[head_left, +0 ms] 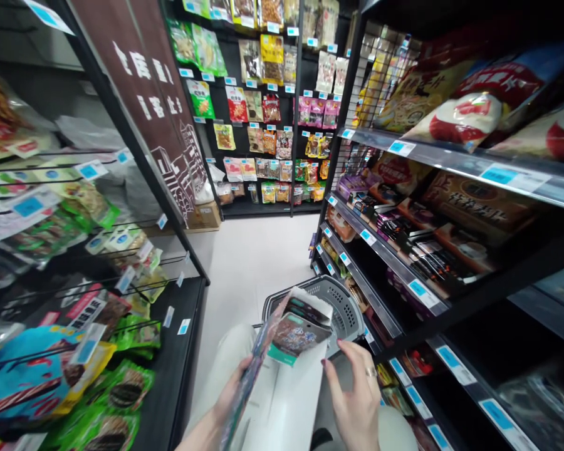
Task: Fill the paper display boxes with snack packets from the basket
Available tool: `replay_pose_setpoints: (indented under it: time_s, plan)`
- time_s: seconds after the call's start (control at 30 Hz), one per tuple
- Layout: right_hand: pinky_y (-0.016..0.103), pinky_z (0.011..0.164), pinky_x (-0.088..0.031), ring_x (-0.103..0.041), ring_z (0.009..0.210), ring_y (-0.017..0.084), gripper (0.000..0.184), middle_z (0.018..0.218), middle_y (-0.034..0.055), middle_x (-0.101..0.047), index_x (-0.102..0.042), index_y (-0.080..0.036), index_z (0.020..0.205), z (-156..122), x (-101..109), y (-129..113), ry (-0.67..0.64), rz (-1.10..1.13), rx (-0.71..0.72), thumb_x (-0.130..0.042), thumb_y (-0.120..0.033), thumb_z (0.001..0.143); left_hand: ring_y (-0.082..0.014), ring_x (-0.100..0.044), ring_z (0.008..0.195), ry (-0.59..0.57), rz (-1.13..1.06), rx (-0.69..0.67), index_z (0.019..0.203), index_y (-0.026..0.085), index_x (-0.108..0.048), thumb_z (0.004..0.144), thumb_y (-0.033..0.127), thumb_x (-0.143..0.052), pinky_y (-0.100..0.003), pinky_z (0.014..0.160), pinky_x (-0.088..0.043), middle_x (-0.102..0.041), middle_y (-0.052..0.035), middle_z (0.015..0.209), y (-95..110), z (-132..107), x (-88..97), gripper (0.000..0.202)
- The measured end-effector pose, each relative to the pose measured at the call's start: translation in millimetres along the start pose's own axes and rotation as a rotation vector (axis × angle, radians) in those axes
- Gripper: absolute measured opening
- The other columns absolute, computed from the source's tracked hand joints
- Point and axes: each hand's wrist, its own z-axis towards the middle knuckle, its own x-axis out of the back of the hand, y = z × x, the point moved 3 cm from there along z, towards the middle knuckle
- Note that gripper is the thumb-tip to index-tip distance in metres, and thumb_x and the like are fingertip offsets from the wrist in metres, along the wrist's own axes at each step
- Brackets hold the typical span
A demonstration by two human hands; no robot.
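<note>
A long white-lined cardboard box (289, 394) with a printed outer side is tilted over my lap. Several dark brown snack packs with a green lower edge (297, 335) stand at its far end. Around the box's left wall my left hand (232, 385) is closed, its fingertips partly hidden. My right hand (357, 391), wearing a ring and dark nail polish, hovers at the right edge of the box with thumb and fingers apart and nothing between them. Just beyond the box sits a grey plastic shopping basket (345, 307) on the floor.
Black shelving (385, 219) with snack bags and blue price tags rises close on my right. Hanging green and blue packs fill the left rack (183, 313). At the far end stands a wall of hanging snack bags (272, 59), with a cardboard carton (204, 216) beside it on the pale floor (244, 250).
</note>
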Motion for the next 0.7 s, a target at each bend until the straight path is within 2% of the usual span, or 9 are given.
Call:
replay_pose_setpoints:
  time_s: [0.07, 0.13, 0.27, 0.37, 0.43, 0.57, 0.7]
  plan:
    - [0.037, 0.086, -0.046, -0.059, 0.098, 0.023, 0.027, 0.106, 0.0089, -0.068, -0.063, -0.021, 0.116, 9, 7, -12, -0.011, -0.133, 0.114, -0.064, -0.030, 0.091, -0.0226, -0.058, 0.127, -0.004, 0.033, 0.073, 0.080, 0.018, -0.076, 0.084, 0.021, -0.060, -0.035, 0.121, -0.027, -0.078, -0.0030, 0.086, -8, 2, 1.2, 0.017]
    - [0.037, 0.083, -0.044, -0.058, 0.091, 0.022, 0.021, 0.098, 0.0076, -0.069, -0.064, -0.021, 0.110, 14, 10, -10, -0.019, -0.186, 0.119, -0.063, -0.033, 0.092, -0.0238, -0.058, 0.127, -0.018, 0.069, 0.115, 0.074, 0.018, -0.075, 0.083, 0.023, -0.064, -0.036, 0.121, -0.028, -0.078, -0.0036, 0.084, -12, 1, 0.0, 0.014]
    - [0.035, 0.073, -0.040, -0.056, 0.074, 0.020, 0.012, 0.077, 0.0015, -0.067, -0.067, -0.024, 0.087, 11, 11, 4, -0.075, -0.032, -0.005, -0.062, -0.034, 0.092, -0.0267, -0.055, 0.130, -0.049, 0.178, 0.099, 0.073, 0.019, -0.075, 0.079, 0.024, -0.068, -0.038, 0.119, -0.034, -0.078, -0.0047, 0.089, -14, -4, -6.1, 0.011]
    - [0.035, 0.071, -0.038, -0.056, 0.073, 0.021, 0.010, 0.074, 0.0010, -0.068, -0.071, -0.029, 0.079, 7, 12, 8, -0.142, 0.116, -0.117, -0.067, -0.034, 0.087, -0.0296, -0.052, 0.133, -0.064, 0.239, 0.091, 0.063, 0.023, -0.073, 0.074, 0.023, -0.069, -0.039, 0.118, -0.035, -0.078, -0.0023, 0.089, -17, -8, -10.5, 0.012]
    - [0.035, 0.071, -0.040, -0.058, 0.075, 0.021, 0.011, 0.076, 0.0023, -0.069, -0.072, -0.028, 0.078, 7, 14, 9, -0.133, 0.218, -0.217, -0.067, -0.036, 0.085, -0.0308, -0.050, 0.135, -0.059, 0.257, 0.077, 0.058, 0.025, -0.072, 0.071, 0.024, -0.070, -0.039, 0.120, -0.031, -0.078, -0.0012, 0.088, -19, -10, -13.3, 0.013]
    - [0.033, 0.072, -0.050, -0.064, 0.081, 0.021, 0.028, 0.085, 0.0058, -0.070, -0.067, -0.022, 0.085, 6, 26, 16, 0.067, 0.423, -0.492, -0.060, -0.049, 0.088, -0.0295, -0.047, 0.137, -0.068, 0.252, -0.013, 0.062, 0.024, -0.075, 0.071, 0.027, -0.069, -0.038, 0.122, -0.025, -0.078, -0.0006, 0.093, -22, -18, -22.1, 0.011]
    - [0.026, 0.060, -0.048, -0.062, 0.066, 0.016, 0.042, 0.075, 0.0011, -0.066, -0.059, -0.019, 0.090, 6, 32, 28, 0.270, 0.507, -0.728, -0.071, -0.057, 0.077, -0.0300, -0.050, 0.134, -0.089, 0.262, 0.000, 0.077, 0.021, -0.080, 0.072, 0.028, -0.068, -0.038, 0.121, -0.029, -0.078, -0.0021, 0.092, -24, -25, -30.5, 0.015]
